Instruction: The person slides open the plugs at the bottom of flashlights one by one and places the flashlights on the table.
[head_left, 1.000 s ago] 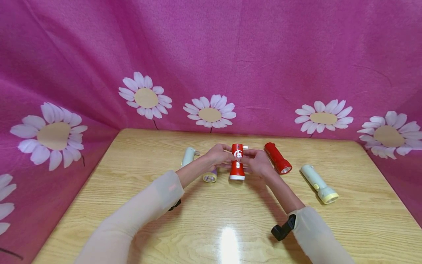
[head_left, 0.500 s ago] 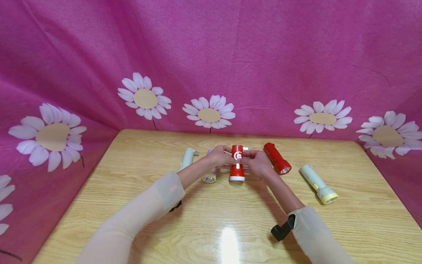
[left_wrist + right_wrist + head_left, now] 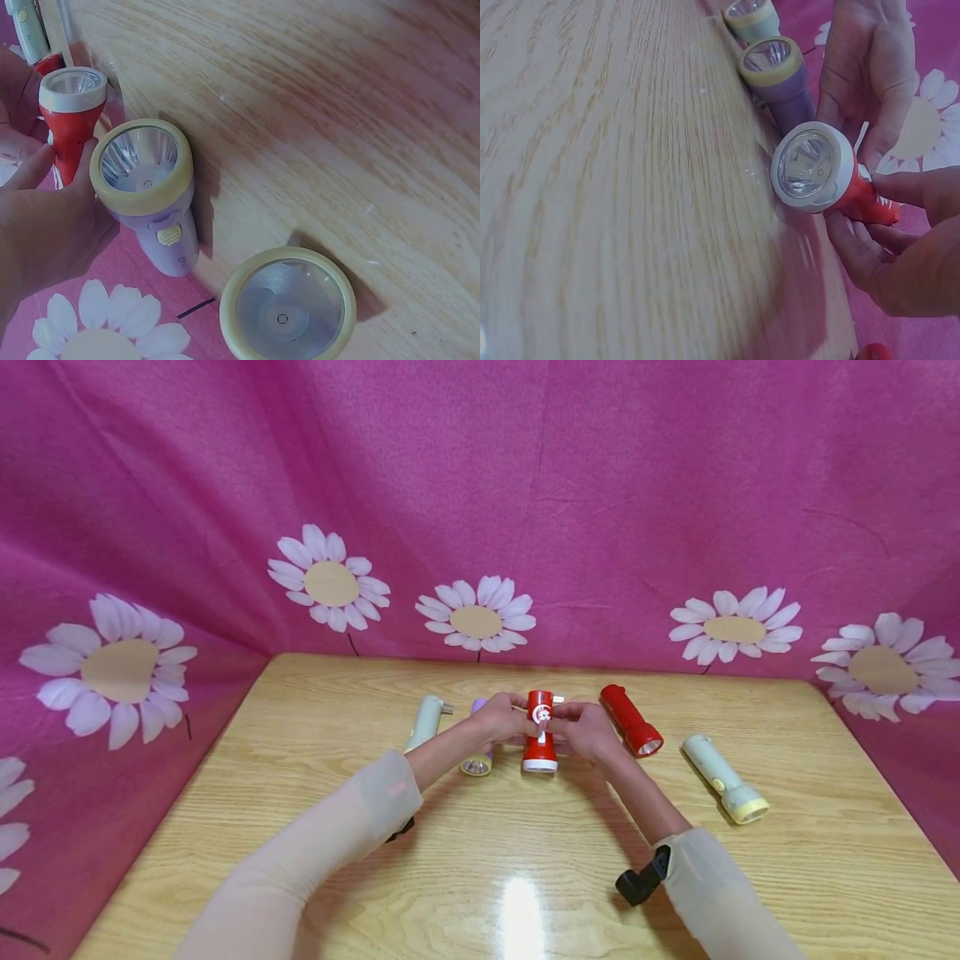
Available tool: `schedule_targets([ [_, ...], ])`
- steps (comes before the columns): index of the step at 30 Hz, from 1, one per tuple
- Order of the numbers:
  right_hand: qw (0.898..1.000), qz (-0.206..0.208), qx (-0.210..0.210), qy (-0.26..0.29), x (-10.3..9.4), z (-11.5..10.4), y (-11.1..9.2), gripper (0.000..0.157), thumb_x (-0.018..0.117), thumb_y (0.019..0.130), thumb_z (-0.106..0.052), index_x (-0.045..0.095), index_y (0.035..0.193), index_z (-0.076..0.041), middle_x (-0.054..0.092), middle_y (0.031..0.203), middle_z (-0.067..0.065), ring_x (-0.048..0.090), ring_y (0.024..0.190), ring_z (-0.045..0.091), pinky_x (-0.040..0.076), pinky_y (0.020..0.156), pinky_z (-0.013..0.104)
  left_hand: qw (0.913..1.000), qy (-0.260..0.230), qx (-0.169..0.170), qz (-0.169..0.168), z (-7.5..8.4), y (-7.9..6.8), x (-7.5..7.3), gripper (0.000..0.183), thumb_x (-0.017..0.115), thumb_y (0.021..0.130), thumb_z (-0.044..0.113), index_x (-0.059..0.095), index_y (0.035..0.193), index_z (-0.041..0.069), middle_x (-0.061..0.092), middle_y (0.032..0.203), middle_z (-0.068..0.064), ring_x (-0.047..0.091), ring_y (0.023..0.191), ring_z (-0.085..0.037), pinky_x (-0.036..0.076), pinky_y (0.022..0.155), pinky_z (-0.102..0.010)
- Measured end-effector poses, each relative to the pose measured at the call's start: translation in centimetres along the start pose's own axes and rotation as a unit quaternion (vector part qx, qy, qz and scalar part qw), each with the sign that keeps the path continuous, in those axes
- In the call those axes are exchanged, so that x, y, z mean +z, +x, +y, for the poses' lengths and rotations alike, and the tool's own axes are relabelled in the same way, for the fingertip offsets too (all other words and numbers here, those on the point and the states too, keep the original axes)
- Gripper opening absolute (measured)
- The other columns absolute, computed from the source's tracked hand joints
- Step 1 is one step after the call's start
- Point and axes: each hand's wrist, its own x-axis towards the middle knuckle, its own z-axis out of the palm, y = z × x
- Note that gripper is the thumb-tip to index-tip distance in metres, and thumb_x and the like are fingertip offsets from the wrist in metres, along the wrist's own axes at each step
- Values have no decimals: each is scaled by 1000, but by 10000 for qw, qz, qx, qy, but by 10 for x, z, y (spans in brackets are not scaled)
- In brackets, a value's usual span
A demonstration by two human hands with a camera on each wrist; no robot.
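Left hand (image 3: 504, 718) and right hand (image 3: 588, 727) both pinched the white-rimmed red flashlight (image 3: 539, 752), lens end toward the person. It sat just right of the purple flashlight (image 3: 477, 763); from that purple one, plain red flashlight (image 3: 632, 720) was farther right, one pale green flashlight (image 3: 723, 778) well right, another pale green flashlight (image 3: 427, 718) near left. Worktop (image 3: 577, 877) contact: couldn't tell.

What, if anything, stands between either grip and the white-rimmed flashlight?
Nothing visible: the left grip and right grip both hold the white-rimmed flashlight. The purple flashlight is close by on the left, but not in between.
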Motion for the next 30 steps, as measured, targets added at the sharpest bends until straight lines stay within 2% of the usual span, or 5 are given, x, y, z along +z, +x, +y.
schedule_targets([
  [6, 10000, -25, -28, 11, -1, 2, 2, 42, 66, 93, -1, 53, 129, 16, 61, 118, 27, 69, 87, 26, 59, 82, 42, 9997, 231, -23, 39, 0, 0, 1, 58, 69, 83, -13, 45, 135, -12, 63, 103, -18, 66, 96, -28, 59, 82, -32],
  [16, 9997, 8, -96, -229, -1, 3, 3, 41, 65, 93, -1, 54, 127, 18, 62, 117, 30, 69, 87, 26, 60, 78, 39, 9994, 316, -21, 150, -2, 2, 4, 64, 71, 82, -13, 42, 139, -10, 63, 112, -19, 66, 99, -29, 59, 82, -33],
  [30, 9997, -57, 171, -168, 0, 4, 8, 41, 63, 95, -1, 52, 130, 17, 60, 121, 33, 70, 83, 22, 61, 77, 38, 9974, 644, 54, 306, -4, 2, 7, 67, 73, 82, -9, 42, 142, -8, 61, 118, -20, 63, 107, -29, 58, 85, -34],
])
